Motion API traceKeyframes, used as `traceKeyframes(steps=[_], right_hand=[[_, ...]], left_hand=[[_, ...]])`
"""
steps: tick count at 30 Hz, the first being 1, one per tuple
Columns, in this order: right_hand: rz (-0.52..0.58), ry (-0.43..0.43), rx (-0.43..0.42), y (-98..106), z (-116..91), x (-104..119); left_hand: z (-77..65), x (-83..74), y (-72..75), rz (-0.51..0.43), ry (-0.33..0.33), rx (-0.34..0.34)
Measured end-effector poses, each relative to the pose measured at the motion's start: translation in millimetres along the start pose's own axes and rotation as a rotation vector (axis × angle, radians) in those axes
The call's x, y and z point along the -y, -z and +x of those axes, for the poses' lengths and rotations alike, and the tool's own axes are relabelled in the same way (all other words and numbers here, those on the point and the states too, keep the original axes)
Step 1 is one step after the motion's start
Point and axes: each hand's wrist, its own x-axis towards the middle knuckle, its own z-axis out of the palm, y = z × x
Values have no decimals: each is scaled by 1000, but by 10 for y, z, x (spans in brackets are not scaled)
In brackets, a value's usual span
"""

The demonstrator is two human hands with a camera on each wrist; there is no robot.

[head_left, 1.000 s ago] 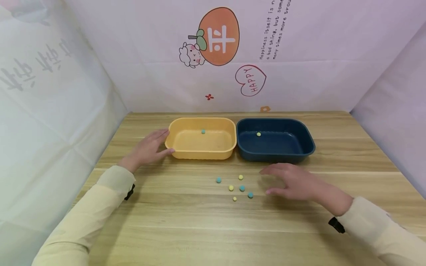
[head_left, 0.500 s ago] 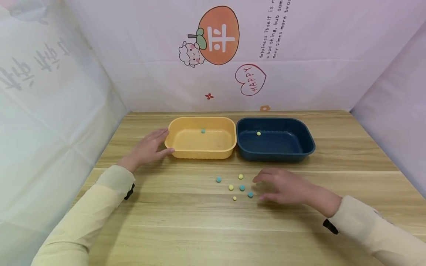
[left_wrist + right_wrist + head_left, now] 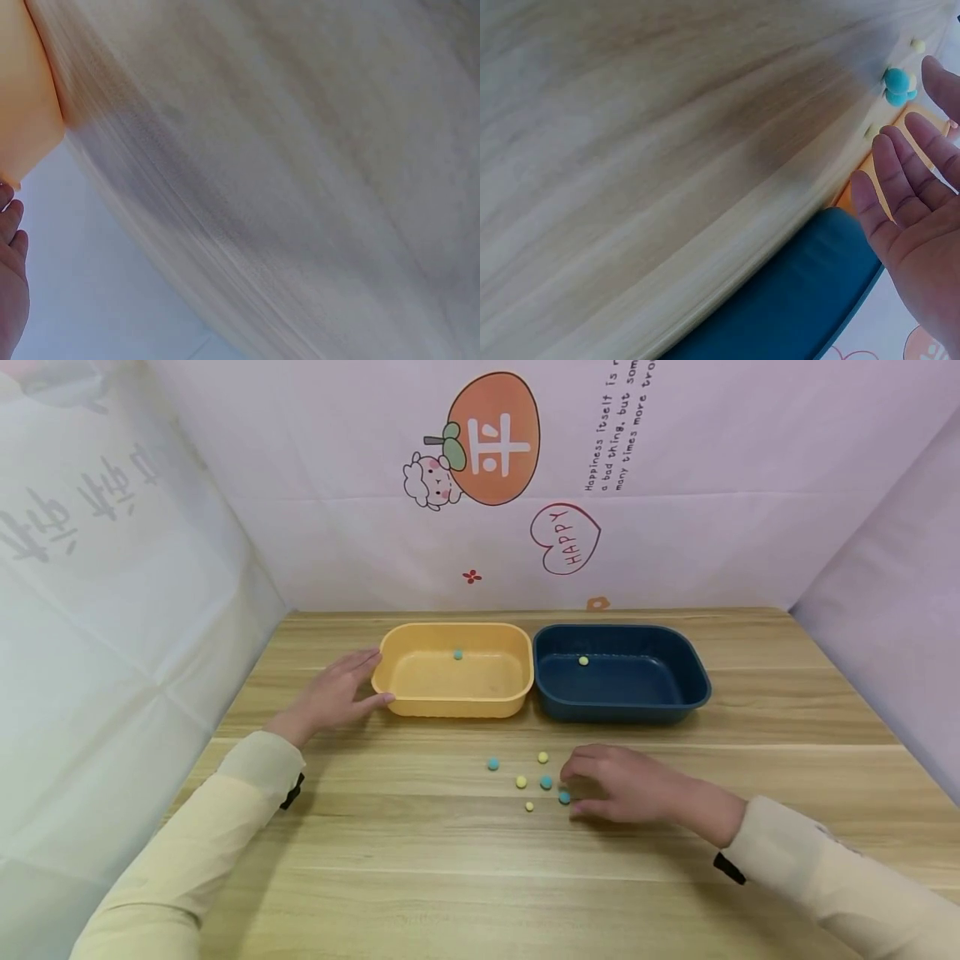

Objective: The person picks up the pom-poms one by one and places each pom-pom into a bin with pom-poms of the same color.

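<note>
My left hand (image 3: 330, 696) rests against the left end of a yellow plastic bin (image 3: 459, 708), thumb at its front corner and straight fingers along the side. Inside that bin lies a small blue ball (image 3: 458, 655). My right hand (image 3: 626, 787) hovers low over the table, thumb and fingers apart, beside a blue ball (image 3: 564, 797) near its fingertips. In the right wrist view nothing is between the fingers (image 3: 892, 180). To the left of this hand lie two more blue balls (image 3: 546, 782) and several yellow balls (image 3: 521, 782).
A dark blue bin (image 3: 621, 713) stands right beside the yellow one, with a yellow ball (image 3: 583, 661) inside. The wooden table (image 3: 420, 877) ends at a printed white cloth (image 3: 337, 527) behind, and white cloth hangs at both sides.
My right hand has moved left and slightly toward me, up to the nearest blue ball, and its fingers have drawn a little closer to it. The left hand and the bins stay put.
</note>
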Motion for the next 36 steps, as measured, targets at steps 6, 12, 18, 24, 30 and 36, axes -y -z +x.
traceKeyframes(steps=[6, 12, 18, 24, 30, 36], right_hand=[[11, -7, 18, -31, 27, -18], [22, -4, 31, -64, 48, -31], [52, -26, 53, -101, 61, -33], [103, -51, 67, -110, 70, -43], [172, -88, 83, -124, 82, -62], [222, -115, 91, -120, 93, -76]], left_hand=[[-1, -22, 12, -9, 3, -2], [-6, -30, 22, -8, 1, -9], [-4, -30, 23, -3, 2, -6], [1, -32, 30, 7, 3, 1], [4, -39, 38, 9, 7, 7], [5, -41, 41, 5, 9, 10]])
